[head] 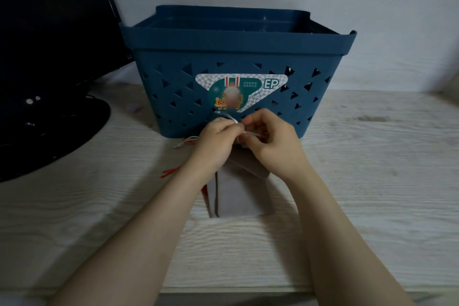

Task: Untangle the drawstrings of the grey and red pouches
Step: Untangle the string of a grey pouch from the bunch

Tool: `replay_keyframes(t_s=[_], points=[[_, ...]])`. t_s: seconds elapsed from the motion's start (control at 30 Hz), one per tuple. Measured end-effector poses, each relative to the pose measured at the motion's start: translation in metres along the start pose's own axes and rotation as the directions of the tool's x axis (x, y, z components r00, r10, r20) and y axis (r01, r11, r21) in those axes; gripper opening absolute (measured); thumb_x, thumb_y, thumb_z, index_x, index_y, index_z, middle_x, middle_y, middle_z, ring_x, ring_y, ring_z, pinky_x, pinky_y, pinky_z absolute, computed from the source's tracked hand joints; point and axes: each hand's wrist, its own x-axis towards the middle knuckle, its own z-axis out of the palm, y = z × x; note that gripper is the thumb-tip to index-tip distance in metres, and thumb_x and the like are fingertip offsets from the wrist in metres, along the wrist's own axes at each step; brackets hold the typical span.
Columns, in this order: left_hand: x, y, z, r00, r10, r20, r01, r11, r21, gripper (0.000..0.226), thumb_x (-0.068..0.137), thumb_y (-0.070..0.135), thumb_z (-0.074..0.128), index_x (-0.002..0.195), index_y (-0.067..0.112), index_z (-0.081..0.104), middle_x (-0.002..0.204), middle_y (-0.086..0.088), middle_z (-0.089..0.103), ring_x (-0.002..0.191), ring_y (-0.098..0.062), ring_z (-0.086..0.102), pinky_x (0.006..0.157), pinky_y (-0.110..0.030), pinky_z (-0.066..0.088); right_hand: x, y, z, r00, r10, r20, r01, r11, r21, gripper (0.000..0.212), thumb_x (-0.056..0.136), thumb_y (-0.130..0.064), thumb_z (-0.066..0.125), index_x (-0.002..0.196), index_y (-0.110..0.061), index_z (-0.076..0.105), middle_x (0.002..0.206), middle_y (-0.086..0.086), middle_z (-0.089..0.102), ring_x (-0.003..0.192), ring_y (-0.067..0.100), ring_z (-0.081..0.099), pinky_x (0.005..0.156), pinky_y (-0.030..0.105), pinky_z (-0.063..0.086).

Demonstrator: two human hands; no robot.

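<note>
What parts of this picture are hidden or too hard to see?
- Head view: the red pouch is nearly all hidden under the left hand and forearm.
- The knot in the white drawstring is covered by both hands; right hand.
- The blue basket walls hide its inside.
- The sticker print is too small.

Occlusions — knot area and red pouch mostly covered

Left hand (pixel 218 141) and right hand (pixel 270 141) hide where the white strings (pixel 229 117) cross; red pouch (pixel 204 191) shows only a sliver beside the grey pouch (pixel 238 196); monitor (pixel 49 32) cut off at left edge — basket (pixel 248 40) sticker print too blurred to read.
</note>
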Motion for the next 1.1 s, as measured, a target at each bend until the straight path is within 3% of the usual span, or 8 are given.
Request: replay_keyframes(t_s=[0.13, 0.3, 0.43, 0.53, 0.63, 0.77, 0.87, 1.1], points=[[-0.001, -0.002, -0.002, 0.998, -0.036, 0.041, 0.039, 0.997, -0.07, 0.035, 0.089, 0.017, 0.054, 0.055, 0.022, 0.061, 0.069, -0.003, 0.053, 0.074, -0.016, 0.05, 0.074, -0.034, 0.036, 0.001, 0.002, 0.001, 0.999, 0.017, -0.047, -0.016, 1.0, 0.011, 0.015, 0.079, -0.008, 0.071, 0.085, -0.017, 0.061, 0.075, -0.007, 0.062, 0.074, 0.012, 0.061, 0.073, 0.032, 0.052], [-0.003, 0.003, -0.004, 0.994, -0.02, 0.105, 0.022, 1.0, -0.016, 0.023, 0.089, 0.013, 0.056, 0.07, 0.024, 0.065, 0.072, 0.006, 0.063, 0.079, -0.012, 0.058, 0.079, -0.025, 0.043, 0.004, 0.01, -0.002, 0.973, 0.21, -0.094, -0.167, 0.927, 0.334, 0.02, 0.08, -0.001, 0.068, 0.071, -0.019, 0.063, 0.074, 0.008, 0.067, 0.077, 0.027, 0.067, 0.075, 0.047, 0.057], [-0.001, -0.002, -0.004, 0.972, 0.225, 0.069, -0.234, 0.898, 0.372, 0.004, 0.084, 0.007, 0.062, 0.085, 0.009, 0.065, 0.089, 0.005, 0.05, 0.089, -0.01, 0.051, 0.075, -0.006, 0.036, 0.003, 0.011, -0.001, 0.986, 0.046, -0.159, -0.044, 0.999, 0.016, 0.015, 0.079, -0.002, 0.069, 0.071, -0.016, 0.068, 0.069, -0.006, 0.065, 0.067, 0.007, 0.06, 0.067, 0.018, 0.048], [0.0, -0.005, -0.007, 0.914, 0.395, 0.094, -0.379, 0.745, 0.549, 0.006, 0.082, 0.005, 0.062, 0.088, 0.005, 0.065, 0.096, 0.001, 0.042, 0.098, -0.021, 0.049, 0.084, -0.023, 0.038, 0.004, 0.013, 0.001, 0.98, -0.154, -0.128, 0.113, 0.953, -0.281, 0.006, 0.081, -0.003, 0.064, 0.082, -0.004, 0.07, 0.078, 0.009, 0.065, 0.071, 0.019, 0.056, 0.063, 0.022, 0.036], [-0.003, -0.002, -0.007, 0.885, 0.464, 0.052, -0.399, 0.695, 0.598, 0.01, 0.083, 0.013, 0.057, 0.086, 0.006, 0.063, 0.096, -0.008, 0.047, 0.096, -0.028, 0.052, 0.081, -0.037, 0.044, 0.004, 0.011, 0.003, 0.987, -0.151, -0.057, 0.123, 0.931, -0.343, 0.01, 0.088, -0.008, 0.058, 0.088, -0.001, 0.065, 0.081, 0.009, 0.057, 0.071, 0.017, 0.045, 0.059, 0.022, 0.026], [-0.005, 0.0, -0.006, 0.857, 0.515, 0.026, -0.428, 0.682, 0.594, 0.027, 0.081, 0.027, 0.045, 0.085, 0.007, 0.064, 0.093, -0.011, 0.052, 0.091, -0.029, 0.055, 0.076, -0.037, 0.047, 0.002, 0.002, 0.001, 0.993, 0.107, 0.055, -0.112, 0.989, 0.097, 0.017, 0.094, -0.012, 0.05, 0.079, -0.009, 0.055, 0.063, -0.004, 0.05, 0.056, 0.008, 0.042, 0.054, 0.018, 0.032], [-0.007, 0.004, -0.005, 0.845, 0.535, -0.014, -0.455, 0.733, 0.505, 0.01, 0.082, 0.011, 0.057, 0.088, 0.007, 0.064, 0.088, 0.0, 0.054, 0.082, -0.012, 0.055, 0.07, -0.02, 0.043, 0.0, 0.0, -0.004, 0.966, 0.209, 0.149, -0.256, 0.841, 0.476, 0.019, 0.095, -0.005, 0.047, 0.077, -0.003, 0.053, 0.057, 0.002, 0.046, 0.049, 0.008, 0.037, 0.047, 0.019, 0.028], [-0.009, 0.004, 0.002, 0.838, 0.538, -0.085, -0.48, 0.803, 0.353, 0.014, 0.078, 0.012, 0.059, 0.085, 0.006, 0.07, 0.083, -0.003, 0.066, 0.073, -0.008, 0.062, 0.068, -0.02, 0.051, 0.004, 0.006, 0.001, 0.948, 0.29, 0.133, -0.309, 0.727, 0.614, 0.019, 0.094, -0.003, 0.046, 0.081, 0.0, 0.06, 0.07, 0.01, 0.05, 0.054, 0.008, 0.041, 0.052, 0.017, 0.034]])
